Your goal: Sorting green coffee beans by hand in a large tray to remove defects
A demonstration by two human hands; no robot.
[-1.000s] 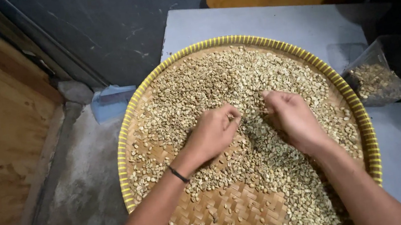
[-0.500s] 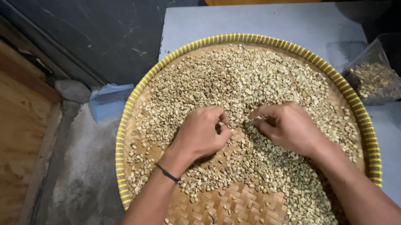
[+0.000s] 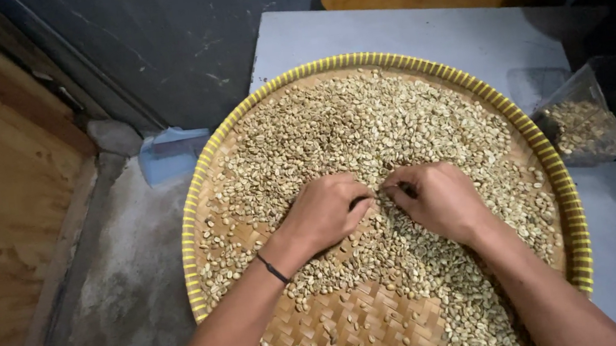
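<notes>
Head view shows both hands, left hand [image 3: 324,214] and right hand [image 3: 439,200], curled knuckles-up and meeting fingertip to fingertip in the pale beans [image 3: 364,124] spread over the woven tray [image 3: 341,331] on the table [image 3: 454,32], seemingly pinching single beans.

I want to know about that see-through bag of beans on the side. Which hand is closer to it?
Right. The right hand rests on the beans in the tray's middle, on the clear bag's side; the left hand lies beside it, farther away.
</notes>
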